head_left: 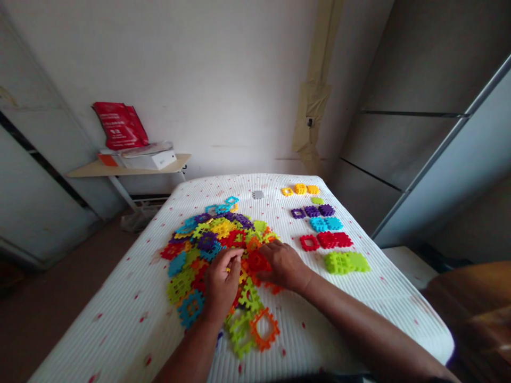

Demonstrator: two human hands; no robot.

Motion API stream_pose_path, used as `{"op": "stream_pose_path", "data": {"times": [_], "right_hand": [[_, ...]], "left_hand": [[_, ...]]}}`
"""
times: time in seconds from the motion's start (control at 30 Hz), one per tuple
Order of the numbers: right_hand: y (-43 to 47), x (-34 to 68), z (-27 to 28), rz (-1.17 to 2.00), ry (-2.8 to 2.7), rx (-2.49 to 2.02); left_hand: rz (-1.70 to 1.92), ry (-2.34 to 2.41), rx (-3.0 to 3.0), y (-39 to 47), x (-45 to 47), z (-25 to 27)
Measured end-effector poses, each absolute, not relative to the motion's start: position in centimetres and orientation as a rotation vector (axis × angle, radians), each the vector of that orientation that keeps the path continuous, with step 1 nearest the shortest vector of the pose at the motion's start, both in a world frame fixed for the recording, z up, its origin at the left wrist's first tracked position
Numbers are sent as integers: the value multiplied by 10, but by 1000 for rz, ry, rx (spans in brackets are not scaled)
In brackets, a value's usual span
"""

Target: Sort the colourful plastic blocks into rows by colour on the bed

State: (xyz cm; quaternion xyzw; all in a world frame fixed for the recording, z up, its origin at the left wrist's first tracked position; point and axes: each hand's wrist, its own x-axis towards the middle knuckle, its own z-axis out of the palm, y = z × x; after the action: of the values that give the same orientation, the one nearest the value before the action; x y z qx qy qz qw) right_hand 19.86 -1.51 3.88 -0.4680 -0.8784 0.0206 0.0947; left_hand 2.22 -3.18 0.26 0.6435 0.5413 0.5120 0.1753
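A mixed heap of coloured plastic interlocking square tiles (181, 287) spreads over the middle of the covered table. My left hand (221, 282) is over the near part of the heap, its fingers curled and thumb close to the index finger; whatever is in them, if anything, is hidden. To its right, my right hand (285, 264) has its thumb and fingers around a red interlocking tile (258, 261), partly covered by the hand. Nearer to me lie an orange frame tile (274, 340) and a light green tile (238, 340).
Along the right side are groups sorted by colour: yellow tiles (301, 189), purple tiles (312, 211), blue tiles (325, 224), red tiles (334, 240) and green tiles (346, 263). A grey tile (258, 194) lies at the back. A side table (93, 169) with a red bag (120, 126) stands left.
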Motion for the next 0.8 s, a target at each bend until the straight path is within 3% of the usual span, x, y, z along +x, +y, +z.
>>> {"op": "stream_pose_path", "data": {"times": [0.27,0.47,0.8], "right_hand": [[-14,182,15,81,-2460,-1476],[-13,186,12,215,-2306,-1219],[-13,189,5,117,-2164,-977]], "left_hand": [[1401,1528,1891,-31,23,1],[1374,1536,1810,-32,26,3],[1495,1384,1435,-31,28,3]]}}
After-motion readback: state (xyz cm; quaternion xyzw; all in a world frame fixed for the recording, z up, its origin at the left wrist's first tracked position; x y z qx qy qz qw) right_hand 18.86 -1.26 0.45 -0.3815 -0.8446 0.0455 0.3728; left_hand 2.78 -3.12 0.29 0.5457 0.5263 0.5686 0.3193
